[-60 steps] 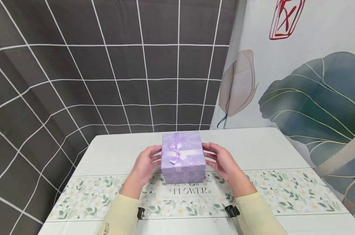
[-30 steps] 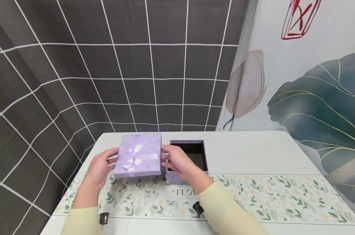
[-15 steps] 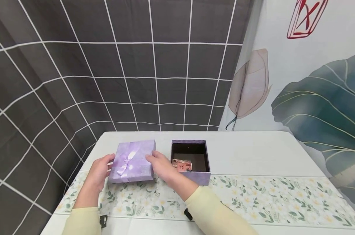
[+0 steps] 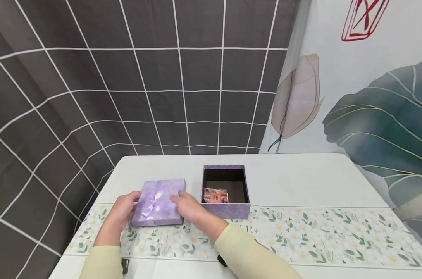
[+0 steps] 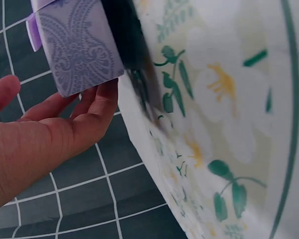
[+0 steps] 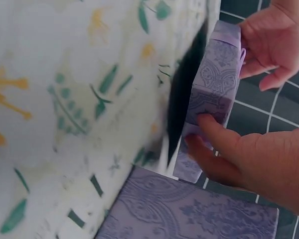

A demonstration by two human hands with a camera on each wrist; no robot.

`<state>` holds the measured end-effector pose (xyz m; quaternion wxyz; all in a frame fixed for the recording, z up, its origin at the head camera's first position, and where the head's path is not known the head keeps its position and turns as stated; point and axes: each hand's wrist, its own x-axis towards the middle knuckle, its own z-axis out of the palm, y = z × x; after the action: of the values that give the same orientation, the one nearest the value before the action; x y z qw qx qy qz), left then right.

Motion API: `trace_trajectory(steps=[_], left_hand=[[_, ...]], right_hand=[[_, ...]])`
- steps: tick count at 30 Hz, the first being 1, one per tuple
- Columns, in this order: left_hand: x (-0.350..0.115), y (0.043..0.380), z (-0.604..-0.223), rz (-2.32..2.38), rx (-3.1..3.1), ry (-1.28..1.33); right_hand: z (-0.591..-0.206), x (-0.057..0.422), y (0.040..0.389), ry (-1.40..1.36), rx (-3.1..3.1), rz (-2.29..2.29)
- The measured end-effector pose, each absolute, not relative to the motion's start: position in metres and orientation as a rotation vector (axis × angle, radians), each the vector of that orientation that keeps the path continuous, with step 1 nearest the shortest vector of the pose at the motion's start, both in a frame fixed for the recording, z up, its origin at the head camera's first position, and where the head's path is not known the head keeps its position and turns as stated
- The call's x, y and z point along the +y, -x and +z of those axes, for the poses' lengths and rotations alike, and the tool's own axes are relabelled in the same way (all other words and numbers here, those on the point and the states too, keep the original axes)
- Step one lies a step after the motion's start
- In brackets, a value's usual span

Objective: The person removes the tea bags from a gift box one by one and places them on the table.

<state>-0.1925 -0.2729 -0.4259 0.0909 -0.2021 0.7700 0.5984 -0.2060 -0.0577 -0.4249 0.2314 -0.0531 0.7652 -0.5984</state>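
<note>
A square purple gift box lid with a lilac ribbon bow is held between both hands, low over the table at left of centre. My left hand holds its left side, fingers curving beneath the edge in the left wrist view and thumb raised off. Gripping the right side near the front corner is my right hand; its thumb and fingers press the patterned side. A dark gap shows under the lid in both wrist views. The purple box base stands uncovered to the right, its inside dark.
Small reddish printed packets lie in the front left of the box base. The white table carries a flowered strip. Behind it hang a dark grid-patterned curtain and a white leaf-printed cloth.
Both hands have lifted the lid off the box base and carried it left, then lowered it toward the table. The base's inside and the packets have come into view.
</note>
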Motion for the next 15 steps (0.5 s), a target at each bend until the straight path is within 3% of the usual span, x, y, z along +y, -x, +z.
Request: trace_trajectory(steps=[15], left_hand=[[-0.2678,0.1918,-0.4263,1.615,2.384,0.589]], right_hand=[[-0.4331,-0.0585,0.1995,0.158,2.145,-1.594]])
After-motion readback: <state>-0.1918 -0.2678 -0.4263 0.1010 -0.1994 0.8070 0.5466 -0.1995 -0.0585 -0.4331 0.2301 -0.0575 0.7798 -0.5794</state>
